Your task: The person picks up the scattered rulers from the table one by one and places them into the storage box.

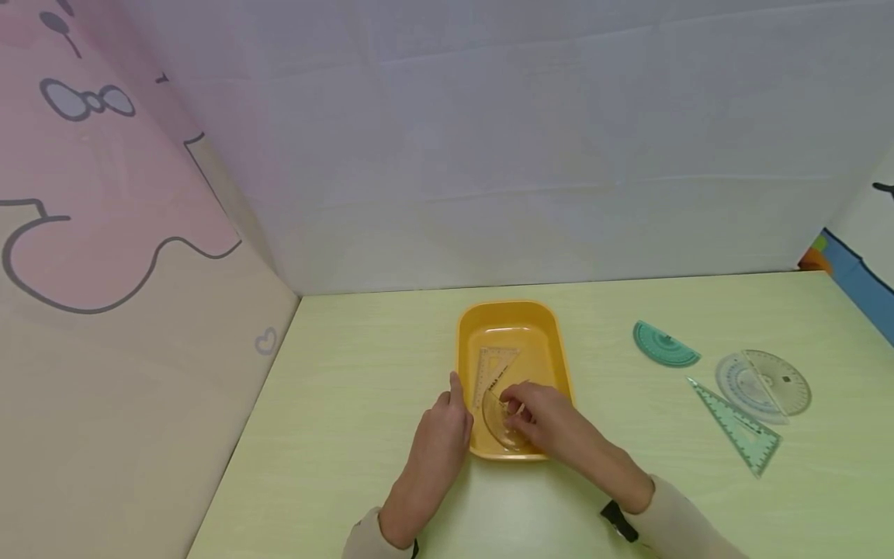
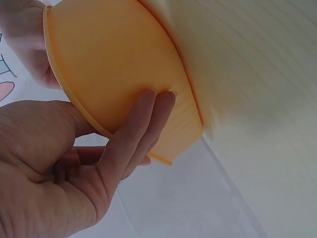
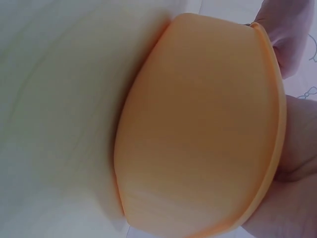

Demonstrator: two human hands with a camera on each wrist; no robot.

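A yellow plastic tray stands on the table. My left hand grips its left side near the front corner; in the left wrist view, fingers lie along the outer wall while the thumb passes behind the rim. Inside the tray's front part, my right hand pinches a clear protractor by its straight side. A clear set square lies in the tray, just beyond the protractor. In the right wrist view, the tray's wall hides the right fingertips.
On the table, right of the tray, lie a green protractor, a clear round pair of overlapping protractors and a pale green set square. A white cloth wall rises along the back edge, a printed one at left.
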